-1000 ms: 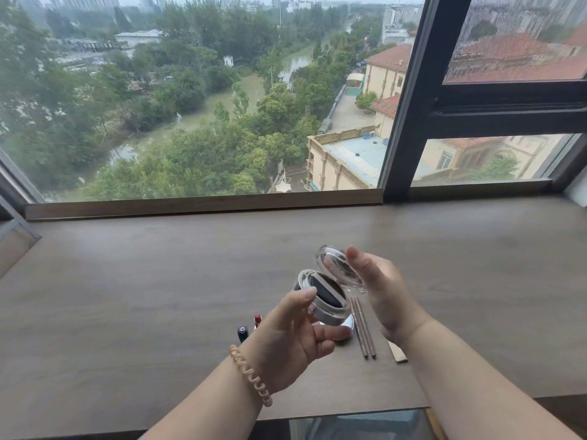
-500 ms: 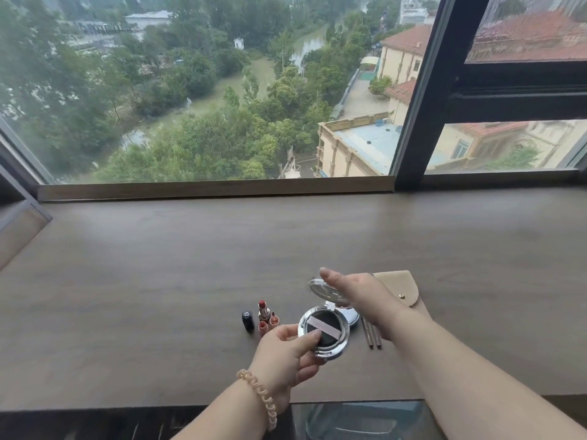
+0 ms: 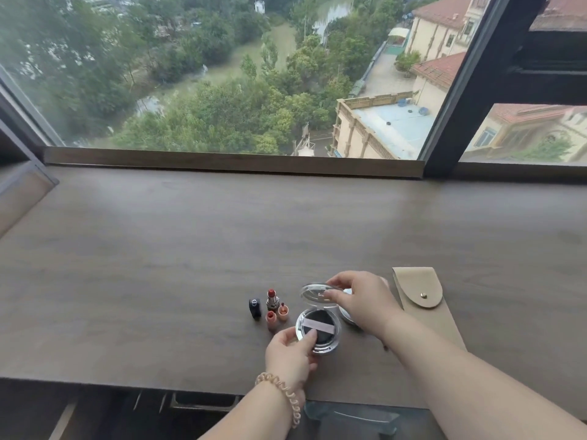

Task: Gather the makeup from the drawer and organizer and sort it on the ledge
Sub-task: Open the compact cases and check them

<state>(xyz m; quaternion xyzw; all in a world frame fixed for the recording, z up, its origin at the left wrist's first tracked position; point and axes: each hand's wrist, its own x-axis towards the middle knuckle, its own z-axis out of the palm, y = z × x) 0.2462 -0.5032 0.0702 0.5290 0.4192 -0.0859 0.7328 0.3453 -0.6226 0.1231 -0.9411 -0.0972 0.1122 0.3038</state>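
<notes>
A round silver cushion compact lies open on the wooden ledge, its black puff with a pale strap showing. My left hand grips the base at its near rim. My right hand pinches the clear hinged lid, which is tilted up behind the base. Left of the compact stand an open red lipstick, a black cap and two small pink-capped tubes. Part of another round silver case shows under my right hand.
A beige snap-flap pouch lies right of my right hand. The window frame runs along the ledge's far edge. Below the ledge's near edge are a dark opening and a clear organizer.
Both hands lowered the open compact from mid-air down onto the ledge. My head tipped down, so the pouch and lipsticks came into full view.
</notes>
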